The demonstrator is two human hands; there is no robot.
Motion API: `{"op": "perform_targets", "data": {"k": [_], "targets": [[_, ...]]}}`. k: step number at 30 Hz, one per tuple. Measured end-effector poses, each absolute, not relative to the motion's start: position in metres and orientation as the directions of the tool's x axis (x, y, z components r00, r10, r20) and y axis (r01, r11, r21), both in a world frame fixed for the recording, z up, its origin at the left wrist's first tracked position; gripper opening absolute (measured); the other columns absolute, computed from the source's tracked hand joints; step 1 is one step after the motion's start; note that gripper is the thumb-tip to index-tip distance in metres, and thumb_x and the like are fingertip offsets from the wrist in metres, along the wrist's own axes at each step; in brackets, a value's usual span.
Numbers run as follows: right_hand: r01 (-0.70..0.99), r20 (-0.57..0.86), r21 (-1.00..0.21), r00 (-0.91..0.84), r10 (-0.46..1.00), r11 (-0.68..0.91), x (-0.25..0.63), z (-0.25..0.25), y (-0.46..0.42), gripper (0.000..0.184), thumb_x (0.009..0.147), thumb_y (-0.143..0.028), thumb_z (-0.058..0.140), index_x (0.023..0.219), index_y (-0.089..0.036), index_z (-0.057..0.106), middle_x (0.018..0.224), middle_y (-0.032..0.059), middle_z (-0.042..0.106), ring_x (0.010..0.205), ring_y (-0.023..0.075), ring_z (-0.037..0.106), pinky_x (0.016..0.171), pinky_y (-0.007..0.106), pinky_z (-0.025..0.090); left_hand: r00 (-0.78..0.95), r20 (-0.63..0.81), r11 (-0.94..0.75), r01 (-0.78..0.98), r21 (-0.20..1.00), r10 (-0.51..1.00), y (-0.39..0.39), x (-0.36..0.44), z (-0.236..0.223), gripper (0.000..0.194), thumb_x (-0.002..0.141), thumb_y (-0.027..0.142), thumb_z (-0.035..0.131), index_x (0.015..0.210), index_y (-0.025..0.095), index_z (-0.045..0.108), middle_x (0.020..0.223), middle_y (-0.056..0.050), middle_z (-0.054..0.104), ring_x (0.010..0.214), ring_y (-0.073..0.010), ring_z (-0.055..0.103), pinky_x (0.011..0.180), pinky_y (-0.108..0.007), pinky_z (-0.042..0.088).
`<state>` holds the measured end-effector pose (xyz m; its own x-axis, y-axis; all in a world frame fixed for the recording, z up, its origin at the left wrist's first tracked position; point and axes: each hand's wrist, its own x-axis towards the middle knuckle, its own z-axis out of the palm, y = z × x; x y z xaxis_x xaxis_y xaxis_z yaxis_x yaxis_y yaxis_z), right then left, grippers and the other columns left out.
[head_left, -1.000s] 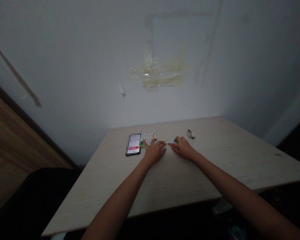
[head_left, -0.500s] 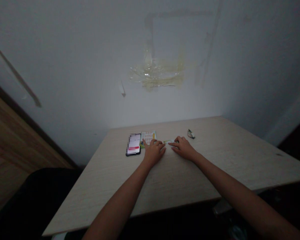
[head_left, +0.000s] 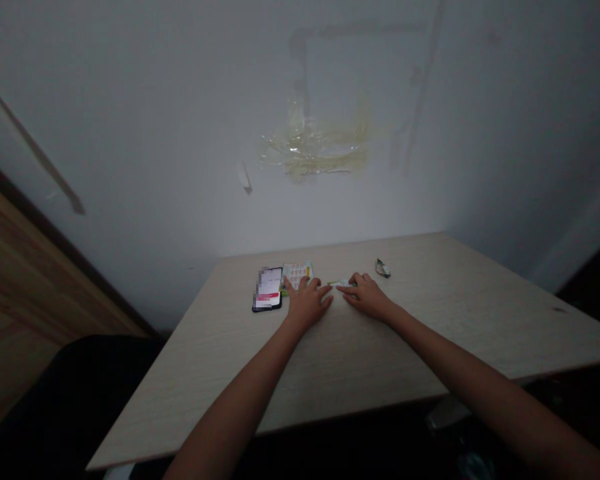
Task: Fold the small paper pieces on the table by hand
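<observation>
Left grip (head_left: pixel 307 305) palm down on the bench (head_left: pixel 480 307), fingers spread, not closed on anything. Right grip (head_left: pixel 367 297) also palm down, fingertips at the right end of a small green-and-white strip (head_left: pixel 339 284); can't tell if they're pinching it. Strip lies flat on the bench between the two grips, the left fingers just beside it. Printed leaflet (head_left: pixel 297 274) under the left fingertips, phone (head_left: pixel 268 289) face up just left of that, screen blurred. Crumpled wrapper (head_left: pixel 383 268) sits right of the right grip, near the far edge. Behind the bench, wall (head_left: pixel 180 133) with tape residue (head_left: pixel 315 150).
</observation>
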<state>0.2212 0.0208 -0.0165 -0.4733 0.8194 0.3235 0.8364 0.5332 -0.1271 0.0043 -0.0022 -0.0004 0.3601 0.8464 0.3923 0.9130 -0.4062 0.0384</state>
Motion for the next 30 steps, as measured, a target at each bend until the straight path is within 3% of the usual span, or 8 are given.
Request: {"op": "perform_targets", "data": {"k": [19, 24, 30], "targets": [[0.845, 0.325, -0.135, -0.455, 0.829, 0.517, 0.2218, -0.0194, 0.0208, 0.040, 0.095, -0.035, 0.053, 0.135, -0.039, 0.056, 0.111, 0.0100, 0.054, 0.099, 0.0232, 0.046, 0.089, 0.036, 0.038, 0.399, 0.382, -0.440, 0.897, 0.024, 0.833, 0.0000, 0.0004, -0.0021, 0.034, 0.095, 0.054, 0.046, 0.125, 0.051, 0.060, 0.131, -0.003, 0.055, 0.132, -0.0337, 0.037, 0.102, -0.083, -0.003], [0.847, 0.335, -0.142, -0.445, 0.831, 0.511, 0.2224, -0.0218, 0.0213, 0.039, 0.095, -0.036, 0.053, 0.134, -0.038, 0.058, 0.112, 0.0099, 0.053, 0.100, 0.0232, 0.046, 0.090, 0.036, 0.039, 0.356, 0.412, -0.400, 0.916, 0.023, 0.839, -0.0054, 0.0045, -0.0022, 0.034, 0.095, 0.053, 0.046, 0.124, 0.048, 0.062, 0.131, -0.005, 0.055, 0.132, -0.0340, 0.037, 0.104, -0.082, -0.004], [0.836, 0.353, -0.171, -0.441, 0.825, 0.521, 0.2232, -0.0207, 0.0187, 0.038, 0.096, -0.036, 0.053, 0.133, -0.037, 0.059, 0.111, 0.0099, 0.053, 0.100, 0.0232, 0.046, 0.091, 0.037, 0.039, 0.417, 0.442, -0.479, 0.877, 0.032, 0.794, -0.0080, 0.0052, -0.0002, 0.027, 0.094, 0.043, 0.053, 0.116, 0.040, 0.068, 0.124, -0.003, 0.063, 0.128, -0.0293, 0.044, 0.108, -0.078, -0.008]]}}
